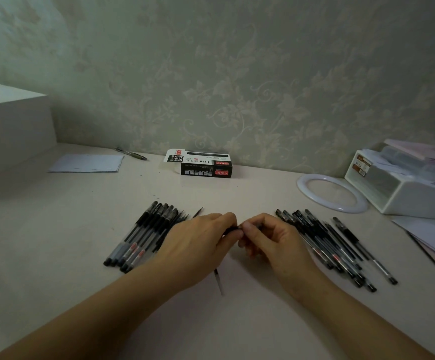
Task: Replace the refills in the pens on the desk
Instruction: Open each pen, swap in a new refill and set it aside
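Both my hands meet at the middle of the desk over one black pen (230, 230). My left hand (200, 245) grips its dark barrel. My right hand (268, 239) pinches the other end with thumb and fingers. Most of the pen is hidden by my fingers. A thin refill (219, 280) sticks out from under my left hand toward me. Another thin refill tip (198, 212) shows beyond my left hand. A row of black pens (143, 236) lies to the left, and a second pile of black pens (333, 246) lies to the right.
A black and white pen box (206, 166) lies near the wall. A sheet of paper (89, 163) and a green pen (132, 154) are at the back left. A white ring (332, 192), a white organiser (406, 183) and loose papers (434, 235) sit at the right.
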Demonstrator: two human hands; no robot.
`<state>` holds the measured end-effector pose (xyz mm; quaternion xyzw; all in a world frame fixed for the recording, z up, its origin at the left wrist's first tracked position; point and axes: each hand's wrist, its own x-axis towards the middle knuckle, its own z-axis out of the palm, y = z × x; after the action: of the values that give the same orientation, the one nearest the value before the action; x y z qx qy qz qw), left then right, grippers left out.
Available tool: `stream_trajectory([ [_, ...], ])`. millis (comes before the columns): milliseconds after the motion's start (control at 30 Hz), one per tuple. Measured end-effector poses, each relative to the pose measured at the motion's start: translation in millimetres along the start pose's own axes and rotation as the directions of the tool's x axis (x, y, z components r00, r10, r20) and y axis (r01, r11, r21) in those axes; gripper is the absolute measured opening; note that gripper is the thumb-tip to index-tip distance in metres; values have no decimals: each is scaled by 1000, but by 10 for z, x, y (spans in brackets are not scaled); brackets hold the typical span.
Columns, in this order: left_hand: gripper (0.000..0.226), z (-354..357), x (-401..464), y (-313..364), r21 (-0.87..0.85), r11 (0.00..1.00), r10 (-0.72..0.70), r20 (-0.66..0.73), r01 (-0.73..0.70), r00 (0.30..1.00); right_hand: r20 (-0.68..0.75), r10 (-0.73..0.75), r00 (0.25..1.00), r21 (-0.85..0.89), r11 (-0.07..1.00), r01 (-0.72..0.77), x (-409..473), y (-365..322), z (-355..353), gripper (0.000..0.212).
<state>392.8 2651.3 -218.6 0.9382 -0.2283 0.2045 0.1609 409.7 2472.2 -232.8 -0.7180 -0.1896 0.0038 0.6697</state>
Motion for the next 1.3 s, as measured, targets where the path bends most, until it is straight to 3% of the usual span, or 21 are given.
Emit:
stream_trajectory([
  [100,42,5,5,-10,158,987,-21,-55,29,998,8,-9,1000,-50,999,9,-6,-13,9,14],
  [267,66,-71,63,-130,150,971,-166,-133,186,977,-159,-47,986,-18,999,45,11,-13,-56,10],
  [333,61,-106,66,-140,109,974,-183,-123,197,975,-223,-72,972,-56,997,60,19,7,-80,5],
  [400,50,-102,34,-96,58,982,-172,-80,177,982,-231,-106,967,-205,977,58,15,24,-80,7],
  [533,19,-59,-10,-46,-56,985,-162,20,163,987,-139,-169,976,-519,852,74,-16,41,-38,12],
  [633,11,-66,-11,-42,-42,989,-139,54,142,989,-62,-156,986,-635,768,82,-27,47,-38,10],
  [767,10,-68,-13,-34,-17,993,-117,95,119,989,-76,-158,985,-616,784,78,-25,48,-40,8],
  [867,10,-62,-11,-42,-37,994,-99,85,103,991,-120,-186,975,-496,862,104,-15,24,-34,6],
  [1033,10,-41,-8,-11,-118,993,-14,56,21,998,-10,-142,990,-443,888,123,-29,30,-35,33],
  [1300,25,-51,12,-20,-132,990,-42,102,55,994,21,-141,990,-285,948,141,-3,39,-86,12],
])
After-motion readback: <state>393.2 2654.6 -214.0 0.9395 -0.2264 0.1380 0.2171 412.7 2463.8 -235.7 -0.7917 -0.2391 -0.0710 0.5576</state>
